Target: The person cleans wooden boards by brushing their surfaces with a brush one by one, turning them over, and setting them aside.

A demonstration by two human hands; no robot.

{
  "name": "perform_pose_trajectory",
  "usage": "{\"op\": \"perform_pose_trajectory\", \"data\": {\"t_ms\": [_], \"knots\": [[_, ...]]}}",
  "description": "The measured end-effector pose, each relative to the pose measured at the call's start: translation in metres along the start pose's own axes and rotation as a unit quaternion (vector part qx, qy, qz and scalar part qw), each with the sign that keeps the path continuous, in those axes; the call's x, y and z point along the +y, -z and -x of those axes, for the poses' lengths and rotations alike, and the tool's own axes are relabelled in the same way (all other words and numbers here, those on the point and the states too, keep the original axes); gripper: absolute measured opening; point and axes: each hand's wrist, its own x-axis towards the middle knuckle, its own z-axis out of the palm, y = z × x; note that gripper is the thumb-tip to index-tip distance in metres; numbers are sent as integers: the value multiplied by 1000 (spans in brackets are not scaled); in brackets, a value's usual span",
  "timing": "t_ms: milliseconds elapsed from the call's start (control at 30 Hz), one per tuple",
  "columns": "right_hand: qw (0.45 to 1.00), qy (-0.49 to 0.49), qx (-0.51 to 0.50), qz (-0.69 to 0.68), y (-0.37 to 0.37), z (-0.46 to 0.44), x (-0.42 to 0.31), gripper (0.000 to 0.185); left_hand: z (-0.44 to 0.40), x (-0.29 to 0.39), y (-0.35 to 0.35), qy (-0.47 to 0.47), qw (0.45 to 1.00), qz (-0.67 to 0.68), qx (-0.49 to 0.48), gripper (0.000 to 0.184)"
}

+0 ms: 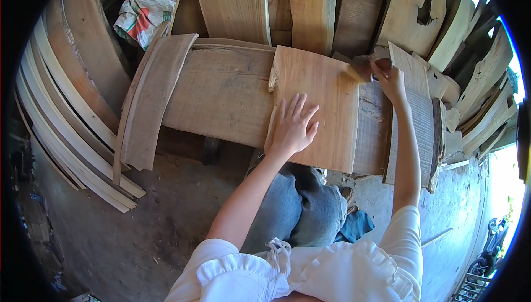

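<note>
A smooth, reddish-brown wooden board point(326, 108) lies across a longer plank point(221, 91). On its left part rests my left hand point(294, 127), palm down with the fingers spread. My right hand point(391, 82) is closed round the handle of a brush point(354, 73). The tan bristles are at the board's upper right corner, slightly blurred; whether they touch the wood I cannot tell. Part of the brush handle is hidden by my fingers.
Upright wooden slabs point(232, 3) lean along the back. Curved thin boards point(157, 100) lie at the plank's left end, a ridged board point(412, 136) at its right. Long pale strips point(83, 130) stand farther left. A printed sack point(145, 14) hangs at the upper left.
</note>
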Motion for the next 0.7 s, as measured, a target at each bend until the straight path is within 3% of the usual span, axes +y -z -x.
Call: {"op": "perform_pose_trajectory", "data": {"t_ms": [67, 133, 233, 300, 367, 467, 567, 700], "knots": [[967, -46, -196, -158, 16, 12, -14, 20, 0, 0, 1, 2, 1000, 2, -2, 42], [918, -67, -309, -240, 35, 28, -45, 20, 0, 0, 1, 3, 1000, 3, -5, 43], [830, -68, -518, -194, 43, 42, -73, 18, 0, 0, -1, 6, 1000, 12, 1, 44], [799, -56, -568, -191, 30, 51, -79, 21, 0, 1, -2, 5, 1000, 12, 2, 44], [797, -58, -580, -156, 11, 51, -64, 25, 0, 0, -2, 6, 1000, 8, 5, 44], [831, -96, -488, -248, -10, 40, -35, 26, 0, 0, -1, 3, 1000, 4, 8, 44], [860, -128, -452, -201, -20, 13, -20, 28, 1, 0, -1, 3, 1000, 7, 9, 42], [889, -156, -344, -257, -34, -16, 15, 31, 0, 0, -2, 1, 1000, 11, 8, 42]]}}
